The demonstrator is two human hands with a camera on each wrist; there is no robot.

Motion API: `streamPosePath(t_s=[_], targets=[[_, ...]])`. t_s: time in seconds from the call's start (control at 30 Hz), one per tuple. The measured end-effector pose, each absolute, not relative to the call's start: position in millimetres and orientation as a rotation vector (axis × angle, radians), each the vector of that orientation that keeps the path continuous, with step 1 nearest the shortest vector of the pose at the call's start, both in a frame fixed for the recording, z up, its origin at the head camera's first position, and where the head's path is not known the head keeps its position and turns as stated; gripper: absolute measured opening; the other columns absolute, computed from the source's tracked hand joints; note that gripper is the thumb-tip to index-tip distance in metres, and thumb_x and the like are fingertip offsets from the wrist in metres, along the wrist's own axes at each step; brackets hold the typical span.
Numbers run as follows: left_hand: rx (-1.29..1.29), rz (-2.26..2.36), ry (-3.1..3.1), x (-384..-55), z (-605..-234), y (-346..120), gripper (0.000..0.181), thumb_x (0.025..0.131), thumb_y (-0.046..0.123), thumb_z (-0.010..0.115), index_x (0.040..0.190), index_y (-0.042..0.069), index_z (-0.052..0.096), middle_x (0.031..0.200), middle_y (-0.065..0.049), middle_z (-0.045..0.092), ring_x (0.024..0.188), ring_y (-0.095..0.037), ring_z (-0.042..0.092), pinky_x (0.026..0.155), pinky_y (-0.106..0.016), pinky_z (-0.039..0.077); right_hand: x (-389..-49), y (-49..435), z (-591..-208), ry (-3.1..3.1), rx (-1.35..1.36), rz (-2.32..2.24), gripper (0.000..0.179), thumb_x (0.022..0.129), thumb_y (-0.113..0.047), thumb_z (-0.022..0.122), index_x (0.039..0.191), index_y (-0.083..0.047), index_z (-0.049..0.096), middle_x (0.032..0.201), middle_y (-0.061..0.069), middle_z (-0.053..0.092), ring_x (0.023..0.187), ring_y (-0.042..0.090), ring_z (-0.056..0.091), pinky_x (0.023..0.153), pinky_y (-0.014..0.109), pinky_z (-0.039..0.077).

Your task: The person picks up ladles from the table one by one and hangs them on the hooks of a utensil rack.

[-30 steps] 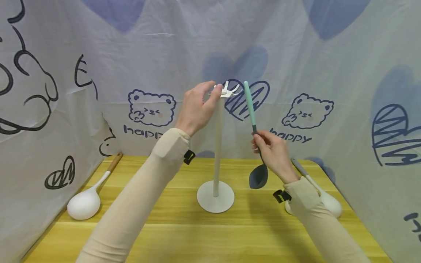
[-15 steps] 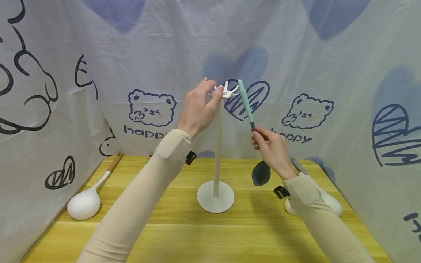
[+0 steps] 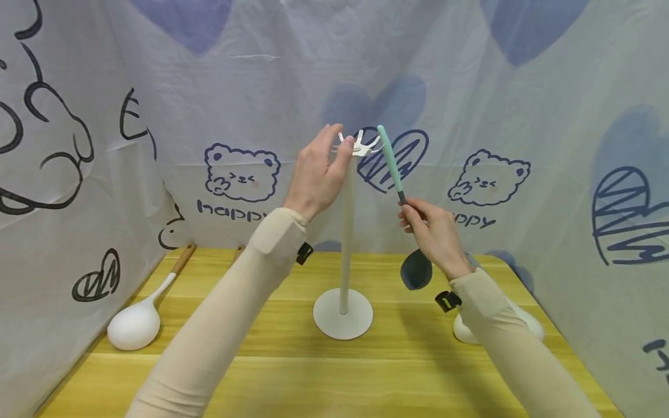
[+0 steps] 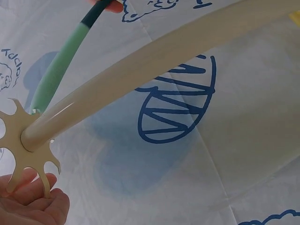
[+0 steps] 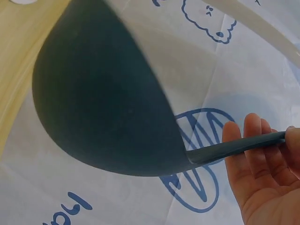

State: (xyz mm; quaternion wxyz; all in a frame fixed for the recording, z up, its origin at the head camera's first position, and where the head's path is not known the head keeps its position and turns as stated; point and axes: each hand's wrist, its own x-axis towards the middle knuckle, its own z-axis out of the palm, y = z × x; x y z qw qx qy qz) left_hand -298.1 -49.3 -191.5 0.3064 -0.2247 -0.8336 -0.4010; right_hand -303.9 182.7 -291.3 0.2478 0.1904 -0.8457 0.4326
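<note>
My left hand (image 3: 320, 171) grips the hooked top (image 3: 362, 150) of a white utensil stand (image 3: 345, 244), thumb on the near side. In the left wrist view its fingertips (image 4: 53, 201) lie around two of the hooks. To the right, my right hand (image 3: 436, 235) pinches the dark neck of a ladle (image 3: 391, 162), which hangs handle-up and slightly tilted. The ladle's mint-green handle end is beside the right-hand hooks; in the left wrist view it appears to meet a hook, though contact is hard to tell. Its dark blue-grey bowl (image 5: 103, 103) fills much of the right wrist view.
A white ladle with a wooden handle (image 3: 133, 327) lies at the table's left. Another wooden handle (image 3: 237, 253) shows behind my left sleeve. White bowl-shaped utensils (image 3: 465, 331) lie at right, partly under my right forearm. Printed cloth (image 3: 292, 87) encloses the wooden table (image 3: 334, 383).
My right hand has risen slightly, and the ladle's handle end has moved left, close to the hooks. My left hand has shifted a little right, still gripping the stand's top.
</note>
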Motion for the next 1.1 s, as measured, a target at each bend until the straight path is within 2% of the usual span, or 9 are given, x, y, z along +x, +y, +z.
streamPosePath(t_s=[0.3, 0.5, 0.77, 1.1], targets=[[-0.595, -1.061, -2.210, -297.7, -192.4, -50.1, 0.053, 0.105, 0.040, 0.034, 0.146, 0.009, 0.045, 0.154, -0.009, 0.041, 0.148, -0.022, 0.029, 0.123, -0.030, 0.020, -310.3, 180.9, -286.1, -2.330, 0.554, 1.223, 0.032, 0.104, -0.020, 0.048, 0.125, -0.001, 0.064, 0.098, 0.014, 0.070, 0.086, 0.025, 0.068, 0.072, 0.025, 0.061], [-0.605, -1.057, -2.207, -297.2, -191.9, -49.6, 0.053, 0.105, 0.041, 0.033, 0.146, 0.010, 0.044, 0.155, -0.008, 0.041, 0.148, -0.021, 0.028, 0.123, -0.029, 0.020, -311.6, 179.6, -283.8, -2.337, 0.547, 1.211, 0.032, 0.104, -0.019, 0.049, 0.126, -0.001, 0.064, 0.100, 0.018, 0.070, 0.086, 0.024, 0.069, 0.072, 0.026, 0.061], [-0.610, -1.067, -2.209, -295.9, -191.9, -49.1, 0.053, 0.105, 0.039, 0.032, 0.148, 0.010, 0.042, 0.156, -0.007, 0.040, 0.149, -0.017, 0.025, 0.123, -0.028, 0.018, -315.5, 180.7, -280.8, -2.352, 0.534, 1.218, 0.031, 0.103, -0.016, 0.050, 0.125, 0.001, 0.064, 0.103, 0.021, 0.070, 0.088, 0.027, 0.069, 0.074, 0.030, 0.061], [-0.620, -1.062, -2.195, -297.0, -192.9, -48.9, 0.053, 0.105, 0.039, 0.032, 0.148, 0.010, 0.042, 0.155, -0.007, 0.041, 0.149, -0.017, 0.026, 0.123, -0.025, 0.018, -313.4, 185.1, -285.7, -2.317, 0.511, 1.209, 0.029, 0.103, -0.017, 0.052, 0.121, 0.000, 0.066, 0.101, 0.016, 0.071, 0.089, 0.028, 0.069, 0.074, 0.025, 0.060]])
